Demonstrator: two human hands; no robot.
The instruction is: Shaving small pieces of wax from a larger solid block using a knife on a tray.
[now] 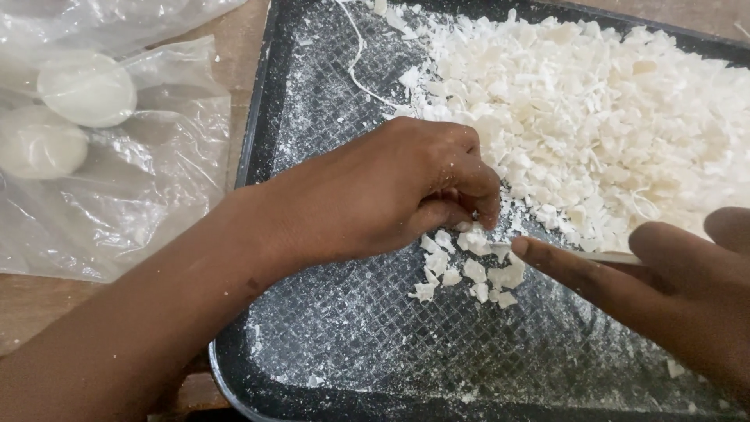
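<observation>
A dark textured tray (328, 344) holds a large heap of white flaky chips (609, 125) at its far right. My left hand (391, 187) reaches over the tray with its fingers curled, pinching a small white piece (476, 242) above a little cluster of cut chips (469, 277). My right hand (664, 289) comes in from the right, gripping a thin knife (601, 256) whose blade lies under the extended forefinger and touches that piece. White dust covers the tray's floor.
A clear plastic bag (141, 180) lies left of the tray on the wooden table (23, 305), with two round white cakes (86, 87) inside. A thin white string (358, 55) lies on the tray's far part.
</observation>
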